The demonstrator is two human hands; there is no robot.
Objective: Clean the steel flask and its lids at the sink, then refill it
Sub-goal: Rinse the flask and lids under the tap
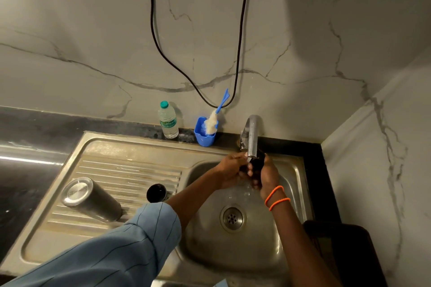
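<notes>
The steel flask [89,199] lies on its side on the ribbed drainboard, its base towards me. A black lid [156,192] stands on the drainboard to its right. Over the sink bowl [291,196], both my hands hold a second small black lid [256,165] right under the tap [252,136]. My left hand [229,170] grips it from the left and my right hand [268,176] from the right. Water runs down below the hands. The fingers hide most of the lid.
A clear water bottle [168,120] with a green cap and a blue holder [204,134] with a bottle brush [212,121] stand at the back wall. A black cable [240,53] hangs above. The drain [232,218] sits mid-bowl. A dark object [338,247] is at the right.
</notes>
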